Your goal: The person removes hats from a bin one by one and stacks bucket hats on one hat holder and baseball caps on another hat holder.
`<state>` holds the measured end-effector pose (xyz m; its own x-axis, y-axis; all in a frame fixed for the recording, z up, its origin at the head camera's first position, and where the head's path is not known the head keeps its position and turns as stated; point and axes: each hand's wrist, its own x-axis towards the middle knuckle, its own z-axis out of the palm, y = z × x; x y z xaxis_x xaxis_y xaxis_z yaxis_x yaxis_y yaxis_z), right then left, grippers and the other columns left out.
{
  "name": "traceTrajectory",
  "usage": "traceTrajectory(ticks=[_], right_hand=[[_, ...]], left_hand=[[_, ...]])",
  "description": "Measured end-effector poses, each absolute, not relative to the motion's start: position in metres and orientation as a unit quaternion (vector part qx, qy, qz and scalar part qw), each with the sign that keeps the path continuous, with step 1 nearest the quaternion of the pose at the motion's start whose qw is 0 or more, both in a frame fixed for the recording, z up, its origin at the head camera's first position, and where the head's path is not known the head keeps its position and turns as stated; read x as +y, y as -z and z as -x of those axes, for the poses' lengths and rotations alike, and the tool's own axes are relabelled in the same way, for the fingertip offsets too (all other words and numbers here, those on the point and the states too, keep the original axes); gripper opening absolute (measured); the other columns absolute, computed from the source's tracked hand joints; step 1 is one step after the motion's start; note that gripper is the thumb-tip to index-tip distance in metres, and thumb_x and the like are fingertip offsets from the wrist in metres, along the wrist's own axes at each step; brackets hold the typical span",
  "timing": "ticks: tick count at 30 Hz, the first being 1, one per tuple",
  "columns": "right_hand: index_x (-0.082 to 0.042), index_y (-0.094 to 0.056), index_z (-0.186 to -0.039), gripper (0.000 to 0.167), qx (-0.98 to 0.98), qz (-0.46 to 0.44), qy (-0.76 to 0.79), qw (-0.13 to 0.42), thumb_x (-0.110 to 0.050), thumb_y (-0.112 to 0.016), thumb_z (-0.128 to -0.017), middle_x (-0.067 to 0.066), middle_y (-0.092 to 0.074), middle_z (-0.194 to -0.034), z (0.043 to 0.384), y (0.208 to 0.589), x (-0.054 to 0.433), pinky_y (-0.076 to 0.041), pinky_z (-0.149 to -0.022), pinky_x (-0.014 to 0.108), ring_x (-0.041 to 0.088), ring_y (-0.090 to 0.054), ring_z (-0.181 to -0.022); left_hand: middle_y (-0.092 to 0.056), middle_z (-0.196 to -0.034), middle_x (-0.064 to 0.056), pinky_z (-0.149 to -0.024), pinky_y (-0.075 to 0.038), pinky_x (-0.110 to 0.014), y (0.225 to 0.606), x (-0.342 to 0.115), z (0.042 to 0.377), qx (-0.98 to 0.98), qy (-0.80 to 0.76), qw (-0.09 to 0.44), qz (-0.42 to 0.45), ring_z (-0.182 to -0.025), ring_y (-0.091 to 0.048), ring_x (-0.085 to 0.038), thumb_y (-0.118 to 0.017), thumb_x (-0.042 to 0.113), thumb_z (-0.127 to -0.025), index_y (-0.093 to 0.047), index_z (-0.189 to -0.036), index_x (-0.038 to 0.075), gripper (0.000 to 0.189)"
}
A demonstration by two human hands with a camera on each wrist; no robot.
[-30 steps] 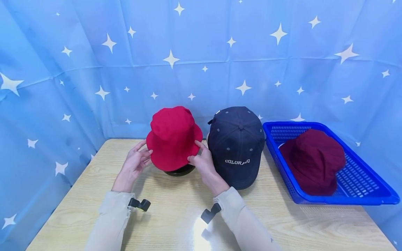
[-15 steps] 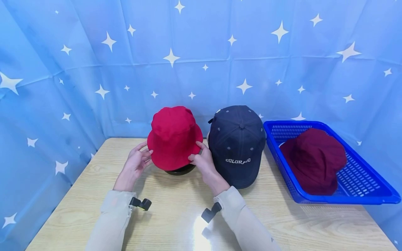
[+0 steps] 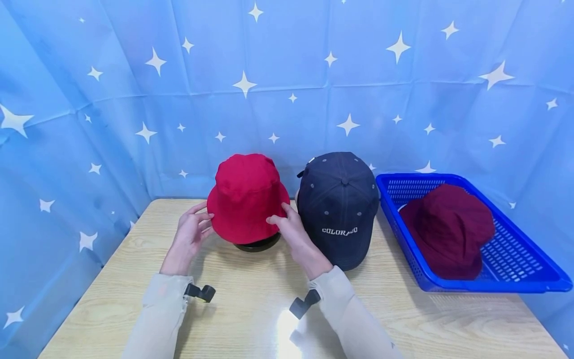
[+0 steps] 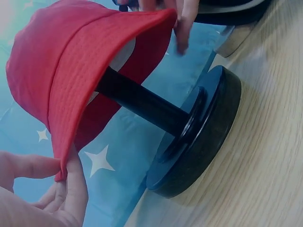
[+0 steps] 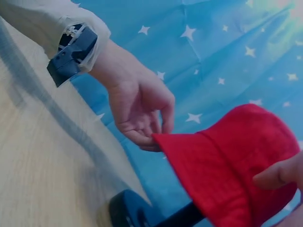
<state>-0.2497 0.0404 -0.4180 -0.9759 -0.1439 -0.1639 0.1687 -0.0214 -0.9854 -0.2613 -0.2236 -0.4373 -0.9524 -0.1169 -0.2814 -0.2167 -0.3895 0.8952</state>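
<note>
A red bucket hat [image 3: 246, 199] sits on a black stand with a post and a round base [image 4: 203, 137]. My left hand [image 3: 190, 232] pinches the left edge of its brim between thumb and fingers, plainly seen in the left wrist view. On the opposite side, my right hand [image 3: 293, 234] holds the brim, thumb on top and fingers mostly hidden beneath. The right wrist view shows that thumb [image 5: 279, 174] against the red cloth. Just right of the right hand stands a navy baseball cap [image 3: 338, 199] with white "COLORADO" lettering.
A blue plastic basket [image 3: 520, 286] stands at the right of the wooden table [image 3: 242, 309], with a maroon bucket hat [image 3: 448, 232] in it. Behind everything hangs a blue curtain [image 3: 287, 114] with white stars. Black wrist cameras sit on both sleeves.
The left side of the red bucket hat's brim has shifted slightly left with my left hand. My right thumb has moved a little up the brim. Both hands keep hold.
</note>
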Motion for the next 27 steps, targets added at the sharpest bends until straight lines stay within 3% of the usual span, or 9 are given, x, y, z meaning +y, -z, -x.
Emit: traceTrajectory(ticks=[4,8,14,21,27], right_hand=[[-0.011,-0.018,-0.166,0.086,0.712,0.015,0.695,0.101,-0.016,-0.061,-0.093,0.005,-0.017,-0.174,0.244,0.405,0.044,-0.025,-0.13,0.053,0.03,-0.018,-0.159],[-0.012,-0.019,-0.166,0.085,0.724,0.041,0.683,0.09,-0.017,-0.062,-0.093,0.004,-0.017,-0.173,0.237,0.391,0.047,-0.026,-0.129,0.053,0.028,-0.016,-0.16],[-0.011,-0.03,-0.162,0.074,0.738,0.087,0.665,0.083,-0.013,-0.063,-0.096,0.007,-0.023,-0.171,0.225,0.375,0.05,-0.033,-0.127,0.052,0.032,-0.023,-0.159],[-0.015,-0.044,-0.154,0.057,0.741,0.172,0.648,0.022,-0.01,-0.061,-0.099,0.002,-0.039,-0.16,0.21,0.358,0.058,-0.051,-0.112,0.049,0.027,-0.048,-0.145],[-0.013,-0.043,-0.152,0.055,0.736,0.214,0.641,-0.022,-0.009,-0.059,-0.1,0.003,-0.041,-0.158,0.199,0.344,0.073,-0.049,-0.113,0.048,0.028,-0.054,-0.139]], left_hand=[[-0.07,-0.088,0.01,-0.072,-0.062,-0.022,0.435,-0.223,0.26,0.585,-0.796,0.015,0.154,-0.074,-0.071,-0.008,-0.05,0.005,-0.102,-0.043,-0.151,0.013,0.049],[-0.07,-0.089,0.014,-0.077,-0.061,-0.02,0.431,-0.221,0.258,0.625,-0.765,-0.016,0.155,-0.08,-0.071,-0.004,-0.053,0.01,-0.103,-0.043,-0.151,0.009,0.049],[-0.065,-0.095,0.012,-0.09,-0.06,-0.024,0.425,-0.216,0.253,0.643,-0.742,-0.095,0.164,-0.094,-0.067,-0.007,-0.058,0.012,-0.102,-0.053,-0.132,0.012,0.03],[-0.062,-0.095,0.007,-0.079,-0.058,-0.022,0.408,-0.201,0.246,0.649,-0.714,-0.217,0.145,-0.089,-0.063,-0.01,-0.066,0.011,-0.096,-0.06,-0.111,0.018,0.018],[-0.064,-0.092,0.004,-0.071,-0.058,-0.023,0.383,-0.181,0.228,0.643,-0.713,-0.273,0.062,-0.082,-0.065,-0.014,-0.071,0.015,-0.096,-0.065,-0.11,0.012,0.015]])
